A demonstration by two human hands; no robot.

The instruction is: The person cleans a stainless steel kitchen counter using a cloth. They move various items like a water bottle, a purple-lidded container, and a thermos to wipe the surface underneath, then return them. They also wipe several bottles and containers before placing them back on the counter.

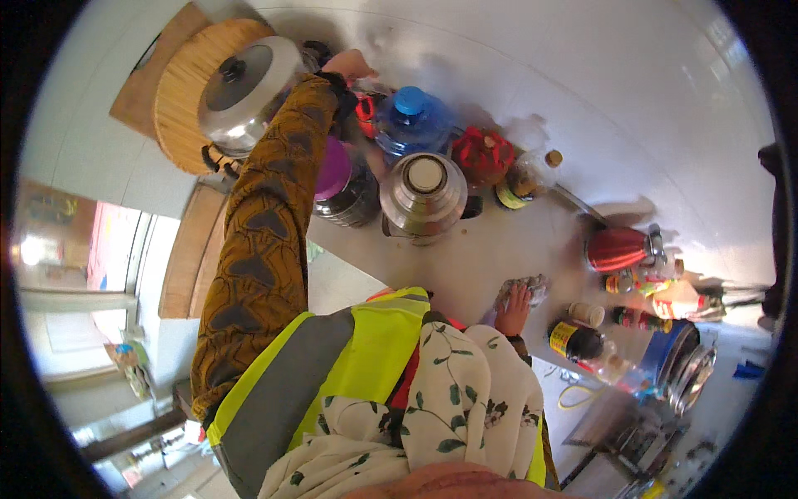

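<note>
My left hand, at the end of a brown patterned sleeve, reaches behind a lidded steel pot. Its fingers are partly hidden, so I cannot tell whether it grips anything. Beside that arm stand a purple-lidded jar, a blue plastic water jug and a steel vacuum flask. On the pale countertop, my right hand is spread over a crumpled greyish cloth or wrapper, with its fingertips on it.
A round wooden board is by the pot. A red bag and a cork-topped bottle line the wall. At right are a red flask, a dark sauce bottle and several other bottles. The counter edge runs before me.
</note>
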